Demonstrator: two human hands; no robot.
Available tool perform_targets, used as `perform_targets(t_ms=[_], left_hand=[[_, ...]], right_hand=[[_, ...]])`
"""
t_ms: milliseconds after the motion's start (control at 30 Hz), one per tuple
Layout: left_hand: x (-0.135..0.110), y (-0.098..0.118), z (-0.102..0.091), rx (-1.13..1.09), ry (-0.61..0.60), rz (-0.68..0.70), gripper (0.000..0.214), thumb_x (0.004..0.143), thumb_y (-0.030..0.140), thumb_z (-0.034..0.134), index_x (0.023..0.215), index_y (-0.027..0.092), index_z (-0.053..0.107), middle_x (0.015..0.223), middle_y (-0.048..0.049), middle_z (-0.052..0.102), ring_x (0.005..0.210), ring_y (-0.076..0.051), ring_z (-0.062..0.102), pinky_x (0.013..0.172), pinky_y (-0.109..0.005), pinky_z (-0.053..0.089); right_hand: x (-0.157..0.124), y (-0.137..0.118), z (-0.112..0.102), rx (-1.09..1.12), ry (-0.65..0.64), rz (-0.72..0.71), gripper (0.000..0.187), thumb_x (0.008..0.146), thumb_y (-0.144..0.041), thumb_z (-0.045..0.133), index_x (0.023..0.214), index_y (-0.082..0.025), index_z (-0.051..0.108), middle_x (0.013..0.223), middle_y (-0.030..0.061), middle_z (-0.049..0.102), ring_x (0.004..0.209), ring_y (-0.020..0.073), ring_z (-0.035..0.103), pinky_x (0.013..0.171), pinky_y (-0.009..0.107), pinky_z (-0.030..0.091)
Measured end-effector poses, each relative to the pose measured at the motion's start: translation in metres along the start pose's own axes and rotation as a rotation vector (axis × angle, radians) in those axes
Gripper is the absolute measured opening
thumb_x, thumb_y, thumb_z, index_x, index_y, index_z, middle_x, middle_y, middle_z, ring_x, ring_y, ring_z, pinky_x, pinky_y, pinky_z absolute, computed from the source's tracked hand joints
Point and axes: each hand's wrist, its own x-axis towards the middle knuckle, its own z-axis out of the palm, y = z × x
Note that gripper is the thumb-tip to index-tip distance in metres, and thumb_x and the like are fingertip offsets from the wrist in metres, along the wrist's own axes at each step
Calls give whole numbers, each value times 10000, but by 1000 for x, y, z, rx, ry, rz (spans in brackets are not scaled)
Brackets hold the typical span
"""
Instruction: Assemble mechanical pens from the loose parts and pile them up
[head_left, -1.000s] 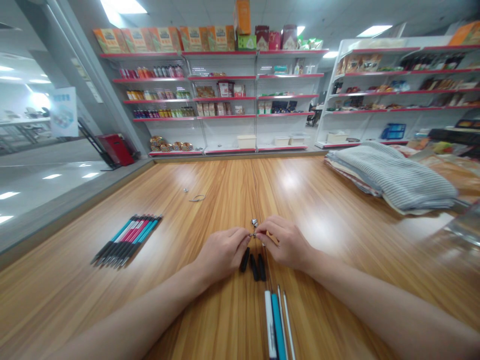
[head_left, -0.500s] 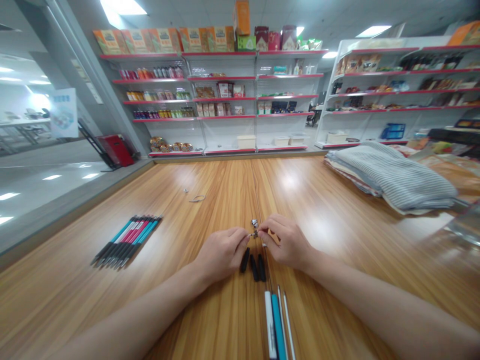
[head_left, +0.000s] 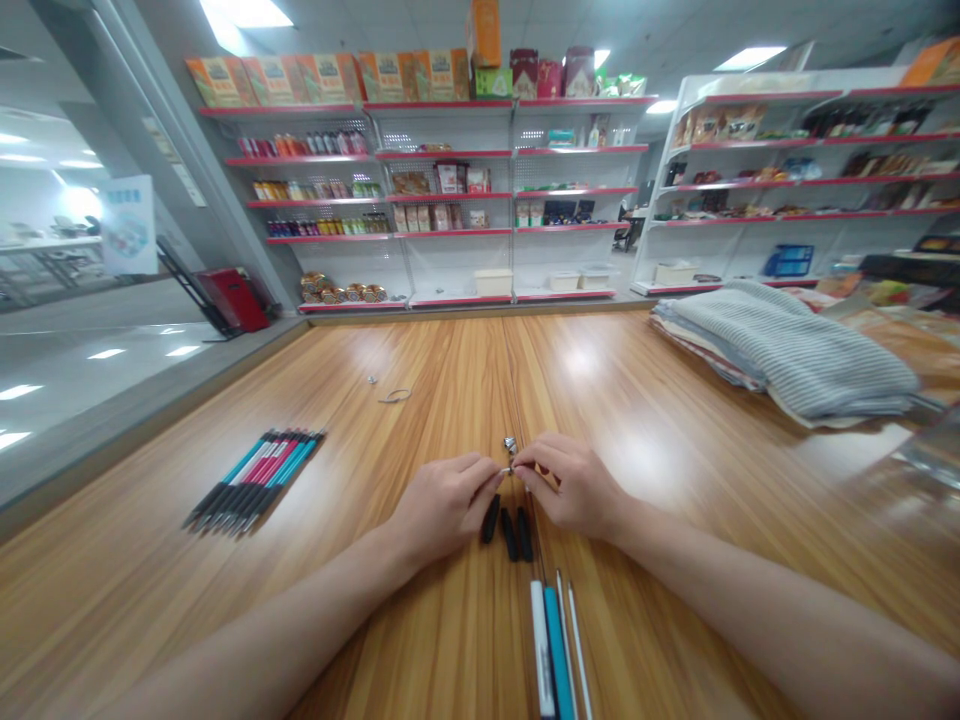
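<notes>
My left hand (head_left: 454, 505) is closed in a pinch, and its fingertips meet those of my right hand (head_left: 574, 485), also pinched. Between them is a small pale, metallic-looking piece (head_left: 508, 471), too small to name surely. Just beyond the fingertips lie small shiny metal parts (head_left: 510, 443). Several short black pen grips (head_left: 510, 535) rest on the wood below the hands. Nearer to me lie a white pen barrel (head_left: 541, 650), a blue pen barrel (head_left: 558, 655) and two thin white refills (head_left: 578, 650), side by side.
On the left of the wooden table (head_left: 420, 640) lies a row of pens (head_left: 259, 478) in blue, red and white with black grips. Farther back are a thin wire ring (head_left: 395, 396) and a tiny metal bit (head_left: 372, 380). Folded striped cloth (head_left: 787, 350) is at right. Stocked shelves (head_left: 450, 232) stand behind.
Both hands stay almost in place. The fingertips have drawn slightly closer together around the small piece. The things on the table lie as before.
</notes>
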Motion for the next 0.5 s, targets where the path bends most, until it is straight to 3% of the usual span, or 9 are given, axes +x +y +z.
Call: perform_targets(t_ms=[267,500], left_hand=[[-1,1,1,-95,34,-34,201,933,292,443,1046,194,577,888,-52,659,776,-167,620,683,-276,457],[0,2,-1,-51,44,-15,209,944,264,400,849,181,566,763,-42,605,690,-148,573,637,-264,425]], right_hand=[[1,-4,0,-12,-12,-9,66,882,-190,518,882,-176,583,808,53,610,778,174,557,714,315,449],[1,-5,-2,-43,30,35,53,860,-183,523,829,-173,565,757,44,591,735,166,533,672,301,423]])
